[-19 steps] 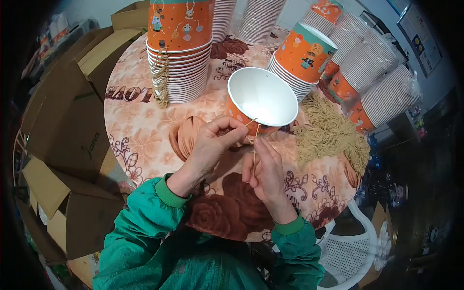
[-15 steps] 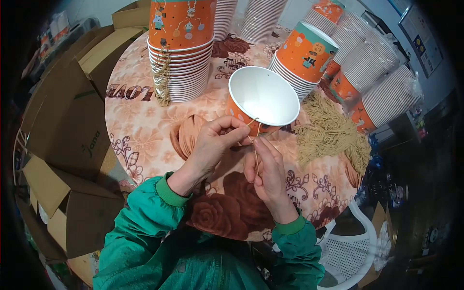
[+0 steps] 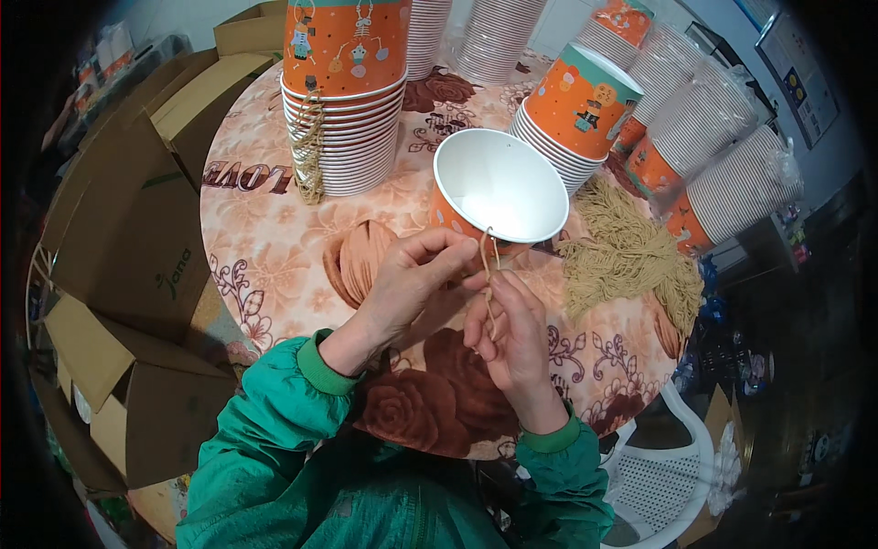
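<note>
An orange paper bucket (image 3: 455, 212) with a white inside stands tilted in front of me, its mouth turned partly toward me. A thin tan cord (image 3: 486, 253) runs through its near rim and hangs down as a loop. My left hand (image 3: 416, 279) is closed, thumb and forefinger pinched at the loop's left side just below the rim. Lower down, my right hand (image 3: 512, 334) is closed on the cord, with part of it trailing over the fingers. Whether a knot sits between the fingertips is hidden.
A tall stack of buckets (image 3: 346, 137) with cord pieces on its side stands at the left. A second stack (image 3: 578, 105) is behind right; wrapped stacks (image 3: 745, 178) lie beyond. A pile of cords (image 3: 631, 256) lies right. Cardboard boxes (image 3: 137, 247) and a white chair (image 3: 663, 467) flank the round table.
The cord loop at the rim now stands more upright and longer. My right hand has shifted slightly down and right, and my left fingertips have moved a little right.
</note>
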Demonstrator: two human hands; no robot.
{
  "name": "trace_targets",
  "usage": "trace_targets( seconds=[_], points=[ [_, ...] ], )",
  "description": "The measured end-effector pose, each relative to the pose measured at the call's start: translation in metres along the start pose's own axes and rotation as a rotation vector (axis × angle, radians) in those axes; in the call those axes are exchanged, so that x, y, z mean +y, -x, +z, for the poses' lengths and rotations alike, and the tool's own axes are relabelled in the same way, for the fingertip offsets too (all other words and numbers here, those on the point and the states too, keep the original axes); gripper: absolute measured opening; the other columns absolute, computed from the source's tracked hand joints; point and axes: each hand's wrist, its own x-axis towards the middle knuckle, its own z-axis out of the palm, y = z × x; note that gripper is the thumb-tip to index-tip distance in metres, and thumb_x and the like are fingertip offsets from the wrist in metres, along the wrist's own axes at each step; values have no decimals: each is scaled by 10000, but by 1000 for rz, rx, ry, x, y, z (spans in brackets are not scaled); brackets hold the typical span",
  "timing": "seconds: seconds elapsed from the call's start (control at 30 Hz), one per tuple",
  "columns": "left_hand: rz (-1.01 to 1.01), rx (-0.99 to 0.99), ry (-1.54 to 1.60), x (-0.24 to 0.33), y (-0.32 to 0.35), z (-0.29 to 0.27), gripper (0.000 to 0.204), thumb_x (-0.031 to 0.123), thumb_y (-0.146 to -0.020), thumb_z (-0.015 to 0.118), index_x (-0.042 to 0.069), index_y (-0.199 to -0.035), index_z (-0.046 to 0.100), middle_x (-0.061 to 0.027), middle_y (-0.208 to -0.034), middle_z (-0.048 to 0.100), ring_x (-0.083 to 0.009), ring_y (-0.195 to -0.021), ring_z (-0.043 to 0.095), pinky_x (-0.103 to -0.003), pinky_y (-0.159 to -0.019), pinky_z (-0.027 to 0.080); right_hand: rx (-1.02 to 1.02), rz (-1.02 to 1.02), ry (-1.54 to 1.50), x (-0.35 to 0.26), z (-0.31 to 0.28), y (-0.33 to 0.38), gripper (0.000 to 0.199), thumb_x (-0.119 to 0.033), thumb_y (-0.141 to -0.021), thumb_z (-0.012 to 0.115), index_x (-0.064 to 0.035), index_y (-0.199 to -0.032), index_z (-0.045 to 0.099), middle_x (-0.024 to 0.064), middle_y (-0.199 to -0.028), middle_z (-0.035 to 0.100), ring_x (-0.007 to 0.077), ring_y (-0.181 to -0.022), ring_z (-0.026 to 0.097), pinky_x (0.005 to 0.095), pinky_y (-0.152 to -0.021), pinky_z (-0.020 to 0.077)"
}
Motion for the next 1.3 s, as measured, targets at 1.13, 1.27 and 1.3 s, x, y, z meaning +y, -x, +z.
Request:
trace_targets(
  seconds=[1.13, 1.27, 1.3],
  points=[
    [-208, 80, -16, 5, 3, 1, 50, 48, -964, 666, 19, -1005, 671, -34, -915, 666, -103, -768, 625, -226, -694, 521, -66, -45, 119, 20, -10, 4, 270, -198, -1039, 487, 30, -1142, 589, 134, -814, 713, 115, -614, 638, 208, -567, 476],
    [-188, 47, -5, 2, 2, -3, 49, 50, -964, 667, 23, -1004, 670, -30, -921, 662, -102, -768, 632, -226, -694, 524, -56, -42, 185, 23, -11, 3, 297, -212, -1056, 483, 41, -1121, 624, 121, -829, 725, 106, -620, 646, 209, -568, 478],
    [-197, 42, 23, 3, 3, -2, 45, 50, -964, 666, 24, -1001, 668, -28, -920, 660, -100, -771, 632, -226, -693, 525, -57, -40, 191, 23, -11, 3, 307, -217, -1061, 478, 43, -1118, 630, 122, -830, 725, 107, -619, 646, 210, -570, 479]
  ],
)
